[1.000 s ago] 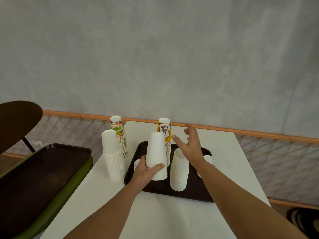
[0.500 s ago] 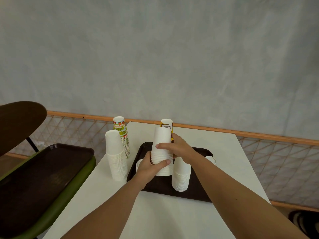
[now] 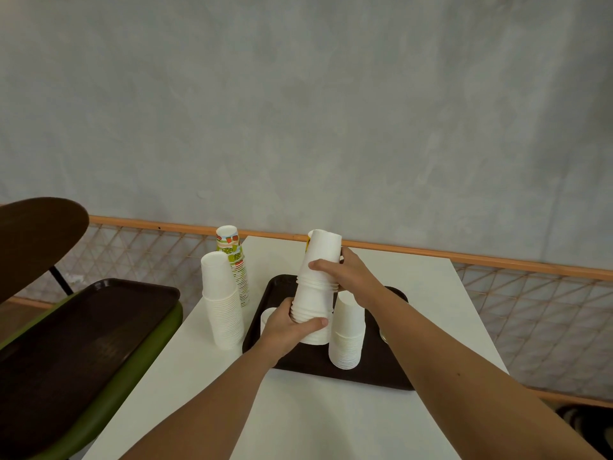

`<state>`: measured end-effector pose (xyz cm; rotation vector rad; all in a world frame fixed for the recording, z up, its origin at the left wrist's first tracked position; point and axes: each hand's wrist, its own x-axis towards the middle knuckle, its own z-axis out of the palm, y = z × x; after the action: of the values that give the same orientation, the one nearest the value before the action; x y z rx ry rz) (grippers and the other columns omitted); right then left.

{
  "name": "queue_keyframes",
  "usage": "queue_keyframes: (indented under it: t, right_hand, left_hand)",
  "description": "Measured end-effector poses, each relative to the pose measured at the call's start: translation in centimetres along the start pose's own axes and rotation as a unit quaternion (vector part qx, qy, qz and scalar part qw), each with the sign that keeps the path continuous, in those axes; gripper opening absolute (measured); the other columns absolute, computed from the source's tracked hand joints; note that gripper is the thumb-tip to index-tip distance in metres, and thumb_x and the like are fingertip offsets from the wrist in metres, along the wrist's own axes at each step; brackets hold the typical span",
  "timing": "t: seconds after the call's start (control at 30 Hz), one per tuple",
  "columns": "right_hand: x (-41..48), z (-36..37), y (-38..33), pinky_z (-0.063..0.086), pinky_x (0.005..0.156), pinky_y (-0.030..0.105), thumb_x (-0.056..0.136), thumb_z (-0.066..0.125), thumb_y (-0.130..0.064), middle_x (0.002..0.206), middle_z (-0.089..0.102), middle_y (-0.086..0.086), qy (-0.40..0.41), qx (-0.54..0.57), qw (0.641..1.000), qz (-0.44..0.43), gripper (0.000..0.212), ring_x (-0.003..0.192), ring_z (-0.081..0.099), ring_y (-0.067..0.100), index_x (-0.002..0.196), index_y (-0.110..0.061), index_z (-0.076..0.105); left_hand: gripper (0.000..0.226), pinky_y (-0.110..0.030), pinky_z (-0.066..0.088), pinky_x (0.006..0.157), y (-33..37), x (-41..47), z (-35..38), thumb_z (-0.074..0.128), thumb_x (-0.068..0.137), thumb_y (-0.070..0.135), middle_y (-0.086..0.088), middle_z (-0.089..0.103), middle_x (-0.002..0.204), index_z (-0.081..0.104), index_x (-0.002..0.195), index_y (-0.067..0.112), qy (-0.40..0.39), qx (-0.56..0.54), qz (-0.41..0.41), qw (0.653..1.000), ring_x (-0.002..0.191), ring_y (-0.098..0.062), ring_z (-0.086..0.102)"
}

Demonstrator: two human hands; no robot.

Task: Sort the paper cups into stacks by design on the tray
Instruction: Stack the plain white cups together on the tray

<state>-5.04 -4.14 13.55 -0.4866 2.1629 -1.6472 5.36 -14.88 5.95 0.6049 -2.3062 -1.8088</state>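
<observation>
Grey wall (image 3: 298, 111) behind white bench (image 3: 331, 426). On the tray (image 3: 311, 361) toward its far edge, stack of white cups (image 3: 315, 293) gripped low by left hand (image 3: 288, 330), midway by right hand (image 3: 348, 275). Could buckle at the join (top half tilted) under an uneven pull, knocking the shorter stack (image 3: 346, 333) alongside.

Grey wall (image 3: 298, 111), orange rail (image 3: 497, 258), wire mesh (image 3: 530, 310), white table (image 3: 315, 419), green seat (image 3: 132, 356)

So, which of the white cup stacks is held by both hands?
The tall white stack in the middle of the tray: left hand grips it low, right hand higher. The other two stand untouched.
</observation>
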Motion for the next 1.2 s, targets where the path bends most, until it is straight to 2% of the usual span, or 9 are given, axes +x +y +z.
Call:
queue_keyframes:
  t: [0.13, 0.23, 0.37, 0.43, 0.57, 0.77, 0.9, 1.07, 1.2]
  right_hand:
    - [0.5, -0.8, -0.5, 0.054, 0.086, 0.040, 0.072, 0.077, -0.032, 0.115, 0.058, 0.003, 0.025, 0.051, 0.998, -0.003, 0.061, 0.101, 0.060, 0.019, 0.123, -0.017, 0.047]
    - [0.7, -1.4, -1.1, 0.053, 0.082, 0.036, 0.074, 0.076, -0.030, 0.115, 0.055, 0.003, 0.075, 0.073, 0.994, -0.015, 0.059, 0.101, 0.058, 0.019, 0.121, -0.016, 0.043]
    - [1.0, -2.7, -1.4, 0.049, 0.078, 0.034, 0.076, 0.075, -0.025, 0.114, 0.053, 0.006, 0.166, 0.110, 0.978, -0.058, 0.056, 0.101, 0.055, 0.021, 0.120, -0.013, 0.041]
    - [1.0, -3.2, -0.9, 0.045, 0.075, 0.031, 0.077, 0.074, -0.023, 0.110, 0.051, 0.003, 0.185, 0.078, 0.977, -0.070, 0.061, 0.098, 0.052, 0.020, 0.125, -0.011, 0.038]
    - [0.6, -3.3, 1.8, 0.046, 0.076, 0.032, 0.076, 0.075, -0.024, 0.115, 0.051, 0.006, 0.173, 0.003, 0.984, -0.043, 0.070, 0.098, 0.051, 0.020, 0.131, -0.011, 0.034]
    - [-0.1, -2.5, 4.8, 0.046, 0.079, 0.031, 0.076, 0.076, -0.025, 0.123, 0.051, 0.008, 0.139, -0.079, 0.986, -0.038, 0.072, 0.100, 0.049, 0.017, 0.133, -0.011, 0.033]
    - [-0.6, -2.1, 6.0, 0.047, 0.088, 0.035, 0.075, 0.077, -0.025, 0.126, 0.051, 0.008, 0.108, -0.139, 0.984, -0.028, 0.074, 0.110, 0.052, 0.021, 0.133, -0.012, 0.033]
    - [-1.0, -2.0, 7.1, 0.045, 0.095, 0.037, 0.076, 0.077, -0.024, 0.132, 0.047, 0.009, 0.083, -0.160, 0.984, -0.008, 0.080, 0.119, 0.048, 0.024, 0.138, -0.014, 0.028]
    - [-1.0, -2.4, 6.8, 0.041, 0.103, 0.040, 0.073, 0.077, -0.037, 0.139, 0.042, 0.009, 0.064, -0.137, 0.988, -0.022, 0.087, 0.126, 0.043, 0.026, 0.141, -0.022, 0.026]
  left_hand:
    - [0.059, -0.022, 0.044, 0.076, -0.2, -0.1, 0.0, 0.079, 0.072, 0.026, 0.001, 0.060, 0.109, 0.048, 0.121, 0.018, 0.001, 0.014, 0.002, 1.000, 0.099, -0.015, 0.057]
    - [0.053, -0.019, 0.043, 0.071, -0.4, -0.2, 0.0, 0.078, 0.073, 0.025, 0.005, 0.056, 0.101, 0.047, 0.116, 0.021, 0.004, 0.019, 0.004, 1.000, 0.092, -0.010, 0.054]
    - [0.053, -0.026, 0.046, 0.080, -1.2, -0.1, -0.1, 0.078, 0.073, 0.028, 0.002, 0.056, 0.107, 0.046, 0.116, 0.024, 0.012, 0.008, -0.009, 1.000, 0.095, -0.011, 0.054]
    - [0.060, -0.029, 0.049, 0.084, -1.6, 0.0, -0.3, 0.078, 0.072, 0.030, -0.001, 0.056, 0.113, 0.046, 0.122, 0.021, 0.020, 0.006, -0.019, 1.000, 0.103, -0.016, 0.054]
    - [0.066, -0.032, 0.051, 0.088, -1.9, 0.0, -0.3, 0.078, 0.073, 0.030, -0.003, 0.055, 0.118, 0.044, 0.128, 0.019, 0.034, 0.006, -0.028, 0.999, 0.107, -0.018, 0.053]
    - [0.068, -0.027, 0.047, 0.084, -1.7, 0.2, -0.2, 0.077, 0.073, 0.031, -0.004, 0.054, 0.121, 0.043, 0.131, 0.019, 0.040, -0.006, -0.032, 0.999, 0.109, -0.018, 0.052]
    - [0.066, -0.026, 0.046, 0.082, -1.5, 0.2, 0.0, 0.076, 0.074, 0.031, -0.004, 0.055, 0.121, 0.044, 0.130, 0.018, 0.037, -0.019, -0.031, 0.999, 0.108, -0.018, 0.053]
    - [0.065, -0.028, 0.047, 0.084, -1.4, 0.4, -0.2, 0.077, 0.074, 0.031, -0.006, 0.057, 0.122, 0.045, 0.129, 0.017, 0.034, -0.032, -0.026, 0.999, 0.109, -0.020, 0.055]
    - [0.064, -0.024, 0.046, 0.079, -1.1, 0.5, -0.3, 0.076, 0.075, 0.030, -0.005, 0.057, 0.120, 0.045, 0.129, 0.017, 0.032, -0.035, -0.019, 0.999, 0.107, -0.019, 0.054]
